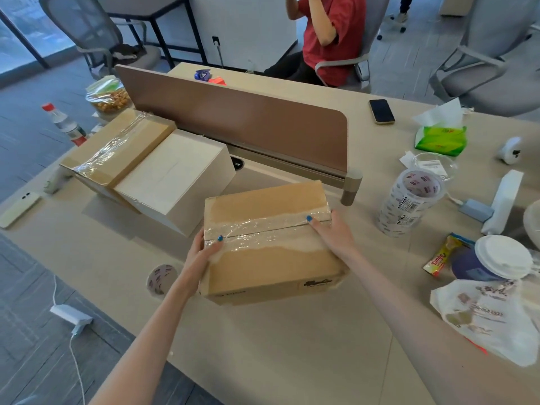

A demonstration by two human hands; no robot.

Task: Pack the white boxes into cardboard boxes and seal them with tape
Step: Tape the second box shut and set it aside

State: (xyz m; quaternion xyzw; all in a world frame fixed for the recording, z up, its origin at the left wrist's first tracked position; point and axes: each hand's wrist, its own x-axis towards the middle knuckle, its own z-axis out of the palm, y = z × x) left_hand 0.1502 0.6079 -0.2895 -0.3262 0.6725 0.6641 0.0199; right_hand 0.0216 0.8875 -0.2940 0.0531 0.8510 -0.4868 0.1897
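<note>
Clamped at opposite ends between left hand [201,254] and right hand [331,233], well apart with thumbs on top: brown rectangular cardboard box [271,258], flaps shut under a crinkled clear tape strip [263,230] along the seam, apparently sealed. Beyond the left hand, second taped brown cardboard box [117,150] just beside a plain white rectangular box [172,176] not yet packed, likely the remaining work. By the left wrist, flat printed tape roll [160,279]; right of the right hand, wrapped stack of tape rolls [409,200].

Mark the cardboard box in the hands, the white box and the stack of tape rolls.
cardboard box [274,264]: head view, top face below the tape.
white box [172,168]: head view, middle of top face.
stack of tape rolls [406,204]: head view, its printed side.
</note>
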